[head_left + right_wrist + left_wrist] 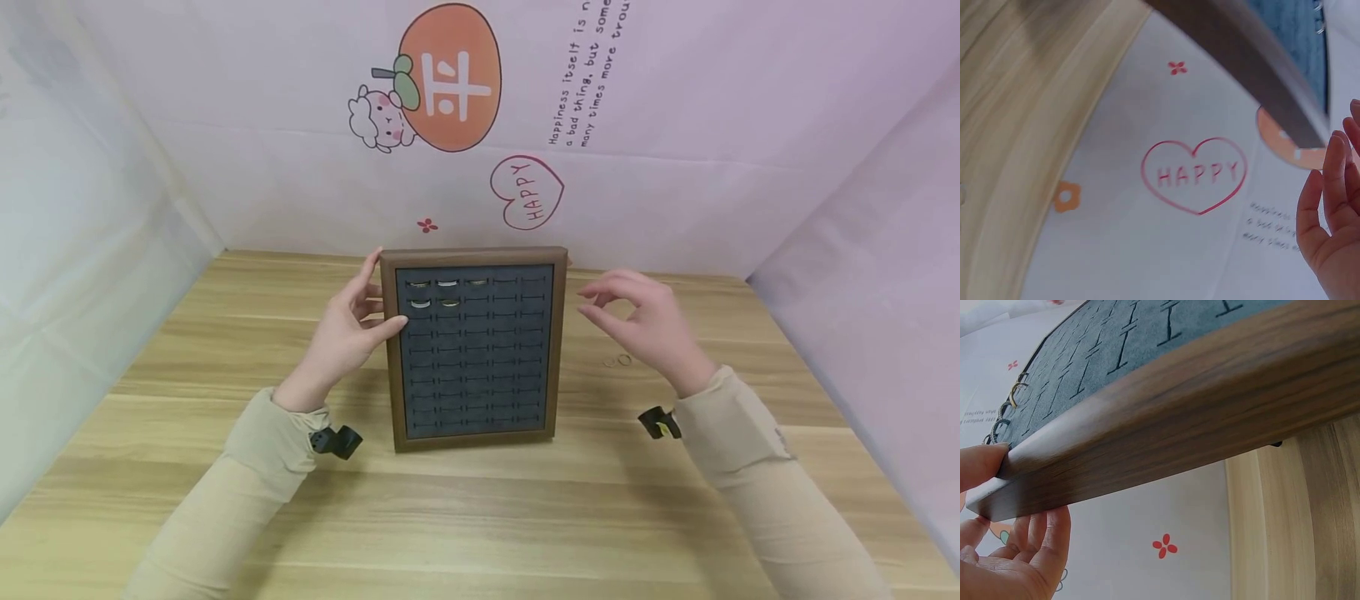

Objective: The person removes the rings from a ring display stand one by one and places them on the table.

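Observation:
A ring display board (474, 350) with a brown wooden frame and a dark slotted pad stands tilted up on the table. Several rings (447, 284) sit in the slots of its top two rows. My left hand (347, 333) grips the board's left side, the thumb on the front and the other fingers behind the frame. In the left wrist view the wooden edge (1147, 431) lies between thumb and fingers. To the right of the board, apart from it, my right hand (645, 321) hovers with bent fingers; nothing shows between thumb and fingertips.
Two loose rings (624, 360) lie on the wood-grain table (480, 517) beneath the right hand. Behind the table rises a white backdrop (675, 200) with printed drawings and writing. Similar white sheets close off the left and right sides.

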Action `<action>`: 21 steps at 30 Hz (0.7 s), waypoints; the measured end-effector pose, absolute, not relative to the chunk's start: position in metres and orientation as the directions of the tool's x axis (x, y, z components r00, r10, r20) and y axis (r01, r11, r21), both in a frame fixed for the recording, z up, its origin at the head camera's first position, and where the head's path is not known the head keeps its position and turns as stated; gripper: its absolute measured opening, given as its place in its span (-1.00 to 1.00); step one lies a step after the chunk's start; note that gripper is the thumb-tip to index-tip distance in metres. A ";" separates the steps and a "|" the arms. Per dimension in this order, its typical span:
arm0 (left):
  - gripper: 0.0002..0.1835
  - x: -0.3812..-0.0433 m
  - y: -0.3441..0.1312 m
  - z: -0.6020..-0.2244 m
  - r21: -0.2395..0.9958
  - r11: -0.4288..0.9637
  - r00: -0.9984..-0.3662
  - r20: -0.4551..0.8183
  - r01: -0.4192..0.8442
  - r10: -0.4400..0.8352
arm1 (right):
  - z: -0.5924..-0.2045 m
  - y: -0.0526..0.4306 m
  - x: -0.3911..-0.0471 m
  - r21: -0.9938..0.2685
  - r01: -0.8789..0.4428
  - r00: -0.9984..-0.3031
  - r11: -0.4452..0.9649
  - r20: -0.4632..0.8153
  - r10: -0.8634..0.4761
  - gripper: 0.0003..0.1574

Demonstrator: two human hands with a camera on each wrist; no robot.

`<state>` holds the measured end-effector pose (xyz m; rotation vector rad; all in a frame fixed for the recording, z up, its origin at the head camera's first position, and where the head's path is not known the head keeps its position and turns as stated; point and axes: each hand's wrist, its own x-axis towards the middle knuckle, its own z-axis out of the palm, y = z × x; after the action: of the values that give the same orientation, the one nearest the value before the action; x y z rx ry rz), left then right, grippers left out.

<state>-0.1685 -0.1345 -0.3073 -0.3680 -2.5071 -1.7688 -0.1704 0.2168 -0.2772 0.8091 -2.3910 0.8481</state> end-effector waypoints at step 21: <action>-0.02 -0.168 -0.134 -0.306 0.914 0.334 -0.969 0.183 0.229 0.165 | -0.257 0.147 -0.171 -0.416 -0.742 -0.664 0.525 0.560 -0.495 -0.75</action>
<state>-0.1683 -0.1341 -0.3063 -0.3723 -2.5181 -1.7414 -0.1709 0.1465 -0.2567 1.0203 -2.3953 0.9142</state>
